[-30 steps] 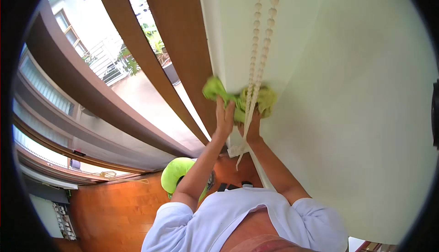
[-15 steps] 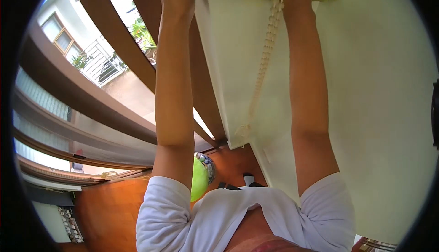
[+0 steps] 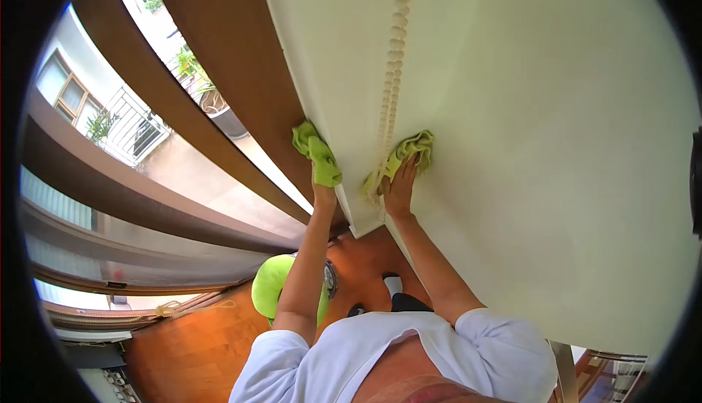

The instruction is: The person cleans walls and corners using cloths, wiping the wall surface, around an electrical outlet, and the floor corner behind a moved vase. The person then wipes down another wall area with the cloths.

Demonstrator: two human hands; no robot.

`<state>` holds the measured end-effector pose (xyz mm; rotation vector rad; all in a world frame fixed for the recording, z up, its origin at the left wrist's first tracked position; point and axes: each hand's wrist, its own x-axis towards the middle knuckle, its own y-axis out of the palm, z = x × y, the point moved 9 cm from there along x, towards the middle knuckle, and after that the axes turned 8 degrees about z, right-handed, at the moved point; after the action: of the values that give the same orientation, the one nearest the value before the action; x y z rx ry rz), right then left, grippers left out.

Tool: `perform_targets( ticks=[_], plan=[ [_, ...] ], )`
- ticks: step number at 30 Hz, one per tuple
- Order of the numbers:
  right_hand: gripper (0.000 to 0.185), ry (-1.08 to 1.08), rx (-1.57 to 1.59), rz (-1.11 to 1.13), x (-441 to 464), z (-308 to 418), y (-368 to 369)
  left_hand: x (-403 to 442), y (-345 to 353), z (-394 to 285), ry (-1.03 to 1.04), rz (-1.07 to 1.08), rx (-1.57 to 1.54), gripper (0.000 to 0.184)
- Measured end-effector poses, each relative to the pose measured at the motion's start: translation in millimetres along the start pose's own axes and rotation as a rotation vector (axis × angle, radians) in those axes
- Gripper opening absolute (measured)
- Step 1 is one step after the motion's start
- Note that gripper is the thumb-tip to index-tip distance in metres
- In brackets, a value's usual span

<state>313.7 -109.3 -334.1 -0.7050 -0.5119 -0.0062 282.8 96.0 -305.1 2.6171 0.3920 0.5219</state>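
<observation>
In the head view, my left hand [image 3: 324,194] grips a lime-green cloth [image 3: 311,145] against the brown wooden frame beside the white wall's edge. The cloth hides most of that hand's fingers. My right hand [image 3: 399,194] presses a second green cloth [image 3: 419,145], bunched and darker at its top, onto the white wall [image 3: 556,125], its fingers curved over the fabric. A pale beaded blind chain [image 3: 395,56] hangs down the wall, and its lower end passes by the right hand and cloth.
Brown wooden frames [image 3: 219,59] and glass fill the left, with a potted plant [image 3: 212,102] outside. Below my left arm is a lime-green rounded object [image 3: 270,280] on the wooden floor [image 3: 183,337]. One of my feet [image 3: 393,284] shows near the wall's base.
Both hands have come down from the top edge of the view, each with its green cloth. The right hand is no longer up by the chain's upper part; more of the chain shows.
</observation>
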Motion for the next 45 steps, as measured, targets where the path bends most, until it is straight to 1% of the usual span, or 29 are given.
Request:
perform_targets(
  ticks=[2,4,8,9,10,12,14,17,18,19,21,22,24,25,26,27,28,30,31,32,33,35,36,37,39,41,42,44,45],
  plan=[
    [0.083,-0.025,0.043,-0.015,-2,12,-12,-16,-1,8,-0.212,-0.067,0.018,0.052],
    [0.084,-0.079,0.066,-0.101,32,55,-52,7,36,-51,-0.017,0.053,0.093,0.05],
    [0.091,-0.548,-0.153,-0.363,129,208,-185,59,143,-227,0.305,0.234,0.341,0.048],
    [0.089,-0.549,-0.333,-0.36,149,252,-214,78,162,-267,0.387,0.241,0.43,0.05],
    [0.08,-0.613,-0.314,-0.507,172,288,-244,94,182,-304,0.471,0.249,0.521,0.052],
    [0.073,-0.662,-0.273,-0.709,209,332,-279,122,216,-356,0.629,0.356,0.288,0.068],
    [0.072,-0.631,-0.234,-0.822,230,347,-299,102,241,-373,0.69,0.439,0.29,0.064],
    [0.073,-0.633,-0.168,-0.876,213,337,-282,87,226,-352,0.588,0.354,0.452,0.053],
    [0.067,-0.579,-0.143,-0.88,204,320,-269,91,205,-333,0.625,0.237,0.618,0.051],
    [0.072,-0.613,-0.096,-0.824,193,296,-252,93,188,-310,0.653,0.116,0.779,0.048],
    [0.08,-0.609,0.019,-0.679,167,234,-211,74,166,-254,0.473,0.184,0.341,0.047],
    [0.083,-0.565,0.088,-0.597,153,200,-187,63,151,-230,0.478,0.127,0.415,0.045],
    [0.08,-0.331,0.266,-0.375,115,124,-121,38,117,-174,0.417,0.07,0.517,0.043],
    [0.078,-0.24,0.138,-0.296,90,93,-90,24,102,-143,0.355,0.071,0.541,0.044],
    [0.075,-0.147,0.009,-0.219,65,65,-65,9,89,-117,0.387,0.052,0.641,0.046],
    [0.073,-0.078,0.025,-0.142,42,47,-47,-6,76,-93,0.417,0.034,0.74,0.048],
    [0.071,-0.01,0.04,-0.067,26,36,-39,-20,57,-62,0.35,-0.014,0.758,0.048],
    [0.069,0.104,0.296,0.011,4,28,-51,-40,28,-20,0.214,-0.098,0.789,0.048],
    [0.067,0.163,0.423,0.048,0,24,-56,-41,19,-26,0.106,-0.097,0.621,0.048],
    [0.052,0.244,0.912,-0.018,-6,-3,-54,-45,9,-31,-0.005,-0.092,0.452,0.048],
    [0.05,0.268,1.105,-0.015,-4,0,-71,-51,10,-42,-0.119,-0.084,0.281,0.049],
    [0.045,0.313,1.495,-0.016,5,39,-132,-67,16,-114,-0.035,-0.287,0.342,0.043],
    [0.04,0.251,1.416,-0.107,7,65,-181,-68,20,-142,0.123,-0.285,0.21,0.042],
    [0.044,0.152,1.222,-0.266,8,66,-235,-72,23,-169,0.277,-0.284,0.074,0.04],
    [0.05,-0.165,0.94,-0.501,8,138,-350,-92,62,-230,0.451,-0.246,-0.126,0.035],
    [0.063,-0.599,0.211,-0.644,-6,263,-428,-117,98,-251,0.608,-0.122,0.461,0.038],
    [0.063,-0.755,-0.086,-0.739,-18,304,-447,-122,127,-258,0.673,0.004,0.473,0.04],
    [0.055,-0.813,-0.633,-0.836,-30,355,-469,-127,193,-282,0.802,0.221,0.42,0.046],
    [0.06,-0.634,-1.03,-0.882,-31,368,-475,-125,233,-301,0.872,0.304,0.361,0.049]
  ],
)
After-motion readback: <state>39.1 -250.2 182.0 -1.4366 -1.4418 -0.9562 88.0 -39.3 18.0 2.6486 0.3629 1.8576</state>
